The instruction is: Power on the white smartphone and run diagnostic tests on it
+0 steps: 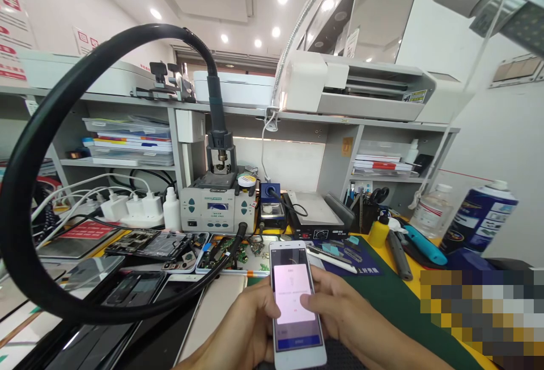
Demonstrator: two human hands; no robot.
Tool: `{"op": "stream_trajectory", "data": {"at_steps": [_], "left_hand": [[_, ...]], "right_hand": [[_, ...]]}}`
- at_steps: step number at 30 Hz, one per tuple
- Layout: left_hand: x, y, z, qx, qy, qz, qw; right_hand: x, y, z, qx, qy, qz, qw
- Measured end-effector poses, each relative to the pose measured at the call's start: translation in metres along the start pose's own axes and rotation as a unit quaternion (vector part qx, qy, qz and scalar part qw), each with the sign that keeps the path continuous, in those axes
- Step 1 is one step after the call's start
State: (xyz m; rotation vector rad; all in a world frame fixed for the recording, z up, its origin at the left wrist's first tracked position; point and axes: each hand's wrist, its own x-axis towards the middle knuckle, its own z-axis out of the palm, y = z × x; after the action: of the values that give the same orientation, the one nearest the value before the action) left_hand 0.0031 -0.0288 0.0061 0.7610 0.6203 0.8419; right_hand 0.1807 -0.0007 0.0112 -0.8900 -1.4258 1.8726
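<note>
Beyond the left hand [250, 309] and the right hand [335, 296] stands grey shelving [335, 166], the largest thing about. Next in size, a black hose [17, 200] makes a great loop to the left of the hands. Past the right hand and well above it, a pale machine [304, 84] with a slotted front sits on the top board. A green mat [393, 293] spreads beside the right hand and forearm. Ahead of the left hand stands a grey soldering station [216, 217], and nearer to that hand lie small circuit boards [220, 252]. Just ahead of the right hand is a slim white tool [334, 259].

Both hands come together on one white phone [293, 305], gripping it from either side, their fingers partly hidden behind it. The phone sits between them, its lit screen facing the wearer. Across the middle of that screen is a pale pop-up panel [291, 285], its lettering too small to read. The right thumb [309, 302] reaches over the panel; whether it presses, I cannot tell. The left thumb [272, 305] lies at the opposite edge.

The step in hand seems to be answering that panel. The next move, I judge, calls for a steady left grip and a light, well-aimed right thumb.
</note>
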Motion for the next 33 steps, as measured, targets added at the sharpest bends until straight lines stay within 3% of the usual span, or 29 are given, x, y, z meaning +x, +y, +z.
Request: {"op": "stream_trajectory", "data": {"at_steps": [33], "left_hand": [[0.0015, -0.0021, -0.0007, -0.003, 0.004, -0.011, 1.0]], "right_hand": [[0.0002, -0.0009, 0.0, 0.051, 0.009, 0.012, 0.999]]}}
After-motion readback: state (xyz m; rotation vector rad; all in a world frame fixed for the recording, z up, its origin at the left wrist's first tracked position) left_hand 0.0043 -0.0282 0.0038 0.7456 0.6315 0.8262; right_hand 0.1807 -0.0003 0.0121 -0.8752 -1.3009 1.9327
